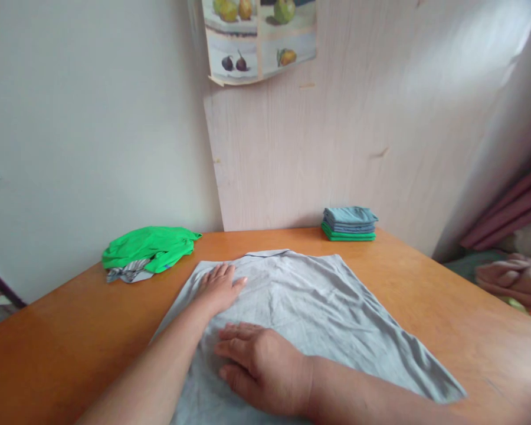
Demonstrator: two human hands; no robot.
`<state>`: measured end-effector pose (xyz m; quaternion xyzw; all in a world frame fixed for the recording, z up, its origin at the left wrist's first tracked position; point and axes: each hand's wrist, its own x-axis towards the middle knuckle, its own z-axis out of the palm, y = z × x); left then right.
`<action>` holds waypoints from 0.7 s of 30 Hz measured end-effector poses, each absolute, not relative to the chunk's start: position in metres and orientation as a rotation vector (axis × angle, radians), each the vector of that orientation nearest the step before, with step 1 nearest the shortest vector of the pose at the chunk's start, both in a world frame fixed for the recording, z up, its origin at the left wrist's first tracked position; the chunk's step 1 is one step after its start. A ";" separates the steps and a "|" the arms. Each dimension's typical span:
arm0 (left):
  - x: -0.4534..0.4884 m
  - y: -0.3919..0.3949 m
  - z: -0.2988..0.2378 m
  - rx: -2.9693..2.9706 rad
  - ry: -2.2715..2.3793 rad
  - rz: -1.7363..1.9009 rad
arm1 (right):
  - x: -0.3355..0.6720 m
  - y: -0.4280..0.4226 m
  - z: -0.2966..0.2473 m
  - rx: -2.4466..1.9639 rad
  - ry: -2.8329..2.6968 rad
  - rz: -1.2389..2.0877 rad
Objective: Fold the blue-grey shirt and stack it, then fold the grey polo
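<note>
Apparently smoothing the creased pale-grey fabric garment (318,301), lying spread across the orange-brown wooden table (66,336), using a flat, wide left hand (220,288) and loosely extended, seemingly empty right hand (268,369); probably needing outward strokes next.

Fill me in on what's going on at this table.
A person has a grey garment spread out, with some wrinkles, on the table. The left hand lies palm down near the garment's far left corner. The right hand is nearer the person, over the garment's left part; whether it presses down is hard to tell. At the back left sits a rumpled green cloth with striped fabric showing beneath; at the back right, a folded stack, blue-grey over green.
</note>
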<state>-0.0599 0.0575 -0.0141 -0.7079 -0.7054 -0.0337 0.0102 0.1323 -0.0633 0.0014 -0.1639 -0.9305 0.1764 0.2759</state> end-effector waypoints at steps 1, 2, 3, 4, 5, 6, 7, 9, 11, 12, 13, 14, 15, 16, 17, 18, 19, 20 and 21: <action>-0.060 0.059 -0.015 -2.210 -2.195 -0.108 | 0.134 -0.061 0.002 -0.480 -2.459 0.477; -0.061 0.060 -0.016 -2.209 -2.191 -0.108 | 0.135 -0.059 0.002 -0.523 -2.418 0.478; -0.061 0.061 -0.017 -2.205 -2.192 -0.107 | 0.137 -0.057 0.002 -0.562 -2.381 0.481; -0.061 0.062 -0.017 -2.202 -2.197 -0.101 | 0.139 -0.054 0.003 -0.596 -2.351 0.490; -0.061 0.063 -0.018 -2.201 -2.203 -0.093 | 0.140 -0.051 0.003 -0.626 -2.327 0.503; -0.061 0.063 -0.018 -2.203 -2.204 -0.089 | 0.143 -0.048 0.004 -0.661 -2.309 0.521; -0.061 0.063 -0.017 -2.203 -2.204 -0.086 | 0.145 -0.045 0.005 -0.707 -2.294 0.542; -0.061 0.062 -0.016 -2.208 -2.187 -0.087 | 0.150 -0.039 0.008 -0.842 -2.242 0.579; -0.061 0.060 -0.015 -2.212 -2.157 -0.097 | 0.156 -0.031 0.013 -0.993 -2.169 0.583; -0.061 0.060 -0.015 -2.212 -2.147 -0.100 | 0.160 -0.026 0.016 -1.062 -2.137 0.567; -0.061 0.059 -0.015 -2.211 -2.142 -0.103 | 0.165 -0.021 0.020 -1.121 -2.115 0.541; -0.061 0.060 -0.016 -2.210 -2.141 -0.110 | 0.171 -0.015 0.023 -1.172 -2.105 0.509; -0.061 0.060 -0.016 -2.206 -2.149 -0.120 | 0.177 -0.009 0.026 -1.220 -2.106 0.474; -0.061 0.061 -0.017 -2.205 -2.156 -0.130 | 0.184 -0.002 0.028 -1.266 -2.116 0.441; -0.061 0.062 -0.017 -2.204 -2.163 -0.141 | 0.192 0.005 0.030 -1.316 -2.131 0.404; -0.061 0.063 -0.018 -2.206 -2.166 -0.153 | 0.200 0.012 0.030 -1.379 -2.145 0.368; -0.060 0.063 -0.018 -2.208 -2.167 -0.161 | 0.209 0.019 0.029 -1.446 -2.165 0.329; -0.060 0.063 -0.018 -2.210 -2.170 -0.168 | 0.219 0.025 0.027 -1.511 -2.192 0.285; -0.060 0.063 -0.018 -2.212 -2.176 -0.171 | 0.228 0.030 0.023 -1.581 -2.218 0.240</action>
